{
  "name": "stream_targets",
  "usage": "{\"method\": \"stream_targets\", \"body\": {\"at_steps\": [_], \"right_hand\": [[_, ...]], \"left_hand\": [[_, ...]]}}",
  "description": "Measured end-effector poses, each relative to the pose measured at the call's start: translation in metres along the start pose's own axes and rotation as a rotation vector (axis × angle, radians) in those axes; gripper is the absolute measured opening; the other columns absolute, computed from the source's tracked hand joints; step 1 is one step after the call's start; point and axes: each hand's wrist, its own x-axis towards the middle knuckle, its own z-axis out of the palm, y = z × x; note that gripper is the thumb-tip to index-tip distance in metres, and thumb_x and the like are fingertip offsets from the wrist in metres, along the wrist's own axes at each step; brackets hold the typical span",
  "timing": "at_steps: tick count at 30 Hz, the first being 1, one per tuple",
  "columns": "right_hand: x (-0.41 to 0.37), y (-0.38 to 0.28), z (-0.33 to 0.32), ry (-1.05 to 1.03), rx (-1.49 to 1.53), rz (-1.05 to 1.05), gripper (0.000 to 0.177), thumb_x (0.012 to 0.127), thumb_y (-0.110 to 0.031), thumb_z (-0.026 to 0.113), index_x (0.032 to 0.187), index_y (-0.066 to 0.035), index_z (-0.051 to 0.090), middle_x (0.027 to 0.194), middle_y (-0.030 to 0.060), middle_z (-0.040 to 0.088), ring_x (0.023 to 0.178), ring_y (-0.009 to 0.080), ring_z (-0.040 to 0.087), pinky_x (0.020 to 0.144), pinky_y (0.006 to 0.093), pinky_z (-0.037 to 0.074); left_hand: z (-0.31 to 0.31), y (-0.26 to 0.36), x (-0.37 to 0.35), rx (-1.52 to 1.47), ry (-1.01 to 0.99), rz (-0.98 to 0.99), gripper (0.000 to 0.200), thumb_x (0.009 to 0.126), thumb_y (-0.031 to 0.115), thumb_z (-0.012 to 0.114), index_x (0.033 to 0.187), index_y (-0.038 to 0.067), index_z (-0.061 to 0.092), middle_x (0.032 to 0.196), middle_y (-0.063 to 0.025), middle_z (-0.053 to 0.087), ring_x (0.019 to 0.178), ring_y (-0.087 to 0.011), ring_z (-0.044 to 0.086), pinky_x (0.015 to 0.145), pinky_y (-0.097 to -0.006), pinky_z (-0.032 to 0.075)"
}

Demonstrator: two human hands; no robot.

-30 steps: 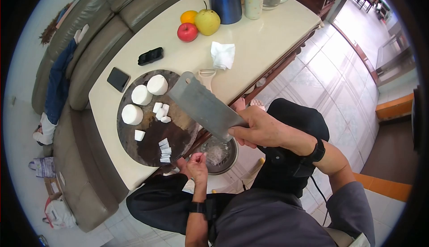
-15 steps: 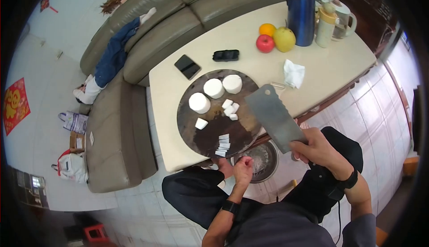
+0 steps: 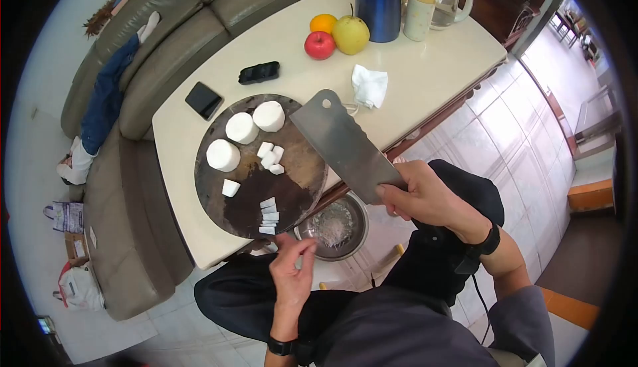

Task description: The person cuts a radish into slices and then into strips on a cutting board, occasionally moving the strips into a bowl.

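Note:
My right hand point(image 3: 425, 194) grips a cleaver point(image 3: 349, 148) at its handle end. The broad blade tilts up and left, past the right side of a round dark chopping board point(image 3: 299, 187). Low in front of the board is my left hand point(image 3: 292, 271), fingers curled, thumb and forefinger close together; anything between them is too small to see. On the board stand three thick white vegetable chunks point(image 3: 242, 128), with a cluster of small cut pieces point(image 3: 270, 156), one separate piece point(image 3: 230, 188) and a row of thin slices point(image 3: 268, 215) at the near edge.
A metal basin point(image 3: 332, 227) with white shreds sits below the table edge. On the table point(image 3: 438, 68) are a phone point(image 3: 203, 100), a black case point(image 3: 259, 73), an apple point(image 3: 319, 45), an orange, a pear, a tissue point(image 3: 369, 87), a blue flask point(image 3: 379, 8) and a jug. A person lies on the sofa.
The view has turned, shifting the table leftward in the picture. My left hand has moved from over the basin to its left side. The cleaver stays in my right hand.

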Motion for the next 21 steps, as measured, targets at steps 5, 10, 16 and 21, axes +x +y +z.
{"method": "stream_targets", "body": {"at_steps": [5,10,16,21], "right_hand": [[-0.003,-0.011,0.007,-0.031,-0.044,0.057,0.018,0.092,-0.011,0.056,0.085,0.005,0.059,0.061,0.0013,0.053,0.052,0.0072,0.048,0.047,0.0263,0.039],[-0.002,-0.01,0.012,-0.037,-0.123,0.055,0.016,0.092,-0.007,0.056,0.093,0.008,0.06,0.062,0.0033,0.05,0.057,0.0087,0.044,0.051,0.0296,0.037],[0.0,0.005,0.02,-0.039,-0.198,-0.057,0.017,0.09,-0.008,0.061,0.086,0.008,0.058,0.059,0.0103,0.051,0.054,0.0159,0.046,0.052,0.0341,0.038],[0.006,0.0,0.029,-0.15,-0.379,-0.149,0.019,0.086,-0.009,0.064,0.078,0.006,0.055,0.059,0.0159,0.052,0.052,0.0302,0.053,0.052,0.0388,0.041]], "left_hand": [[-0.045,0.013,0.018,0.22,0.316,0.12,0.011,0.086,-0.001,0.066,0.097,-0.001,0.067,0.093,-0.0089,0.068,0.083,-0.0152,0.063,0.076,-0.0262,0.049],[-0.06,0.007,0.032,0.383,0.368,0.218,0.016,0.082,-0.002,0.068,0.098,-0.001,0.067,0.099,-0.0132,0.067,0.088,-0.0238,0.065,0.08,-0.0328,0.051],[-0.058,-0.003,0.025,0.435,0.281,0.188,0.019,0.08,-0.002,0.07,0.099,-0.001,0.069,0.102,-0.0138,0.065,0.092,-0.0294,0.063,0.08,-0.0367,0.051],[-0.049,-0.011,0.023,0.486,0.209,0.292,0.022,0.078,-0.003,0.07,0.1,-0.001,0.069,0.104,-0.0138,0.064,0.092,-0.0319,0.062,0.079,-0.0389,0.051]]}}
